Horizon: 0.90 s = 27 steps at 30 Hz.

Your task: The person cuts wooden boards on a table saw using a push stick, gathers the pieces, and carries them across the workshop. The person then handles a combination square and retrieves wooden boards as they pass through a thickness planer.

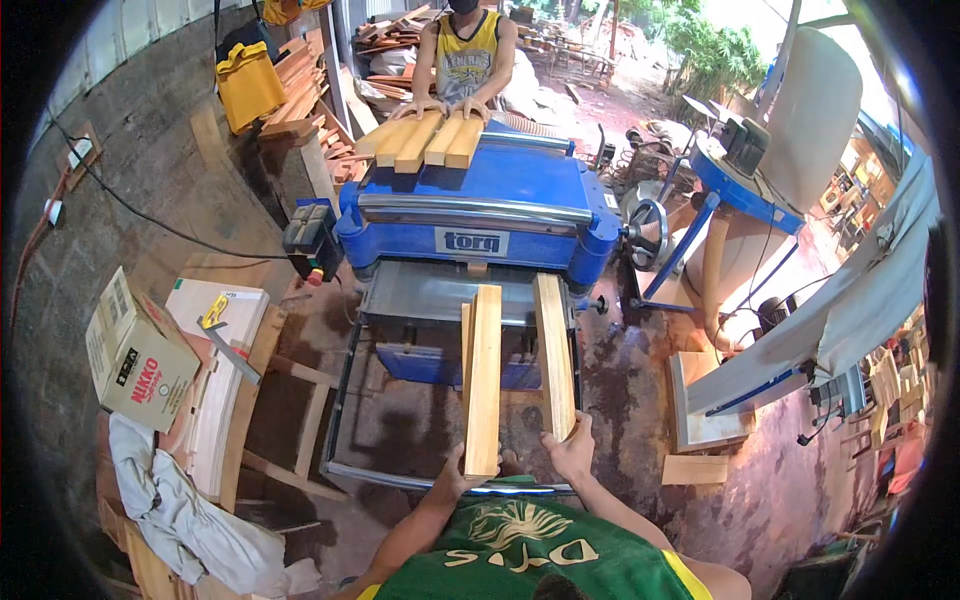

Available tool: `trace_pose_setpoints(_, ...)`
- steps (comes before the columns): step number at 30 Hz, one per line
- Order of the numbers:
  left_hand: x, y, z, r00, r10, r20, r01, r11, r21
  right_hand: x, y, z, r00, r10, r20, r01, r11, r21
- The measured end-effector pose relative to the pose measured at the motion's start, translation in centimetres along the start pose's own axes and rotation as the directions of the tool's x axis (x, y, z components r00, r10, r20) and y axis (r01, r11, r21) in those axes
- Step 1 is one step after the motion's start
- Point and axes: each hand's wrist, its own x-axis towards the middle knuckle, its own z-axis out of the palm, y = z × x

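My left hand is closed around the near end of a pale wooden strip, which points toward the blue thickness planer. A second strip shows along its left side, mostly hidden by it. On the right, my right hand grips the near end of another wooden strip, whose far end reaches the planer's front opening. The small end of a further wood piece shows in that opening between the two. Both hands are at the near edge of the metal bed frame.
Across the planer, a co-worker in a yellow jersey rests both hands on several wooden strips on its top. At left stand a cardboard box, a square and a switch box. A dust collector is at right.
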Motion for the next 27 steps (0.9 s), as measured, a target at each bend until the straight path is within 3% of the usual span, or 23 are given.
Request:
trace_pose_setpoints(3,1.1,-0.1,-4.1,0.992,0.054,0.118,-0.074,0.981,0.179,0.7,0.0,0.8,0.996,0.075,0.054,-0.071,0.994,-0.082)
trace_pose_setpoints(6,2.4,-0.2,-4.8,0.924,-0.022,0.383,0.03,0.999,-0.014,2.5,1.1,3.1,0.998,-0.049,0.041,0.055,0.988,-0.145)
trace_pose_setpoints(9,2.2,0.3,-3.3,0.932,-0.073,0.355,0.076,0.997,0.004,5.3,0.1,5.2,0.999,-0.032,0.004,0.033,0.995,-0.091)
trace_pose_setpoints(12,2.4,0.7,-4.2,0.972,-0.098,0.213,0.09,0.995,0.048,8.7,-1.2,7.0,1.0,-0.005,-0.013,0.004,0.995,-0.096)
trace_pose_setpoints(15,2.0,0.4,-3.1,0.954,-0.082,0.288,0.074,0.997,0.038,12.6,-0.8,9.3,1.0,-0.02,-0.019,0.017,0.991,-0.133)
trace_pose_setpoints(17,2.0,0.2,-3.4,0.97,-0.065,0.233,0.047,0.995,0.083,14.3,-1.4,10.0,0.998,-0.058,-0.025,0.052,0.984,-0.169)
trace_pose_setpoints(20,1.7,0.7,-2.6,0.949,-0.135,0.285,0.137,0.99,0.012,15.8,-3.0,10.8,0.997,0.082,0.004,-0.08,0.98,-0.183)
trace_pose_setpoints(23,1.6,0.6,-3.3,0.952,-0.153,0.266,0.165,0.986,-0.024,15.3,-4.6,11.1,0.992,0.037,-0.119,-0.076,0.935,-0.345)
trace_pose_setpoints(27,1.4,0.2,-4.0,0.973,-0.11,0.205,0.091,0.991,0.1,16.5,-4.6,11.1,0.98,-0.088,-0.176,-0.005,0.884,-0.468)
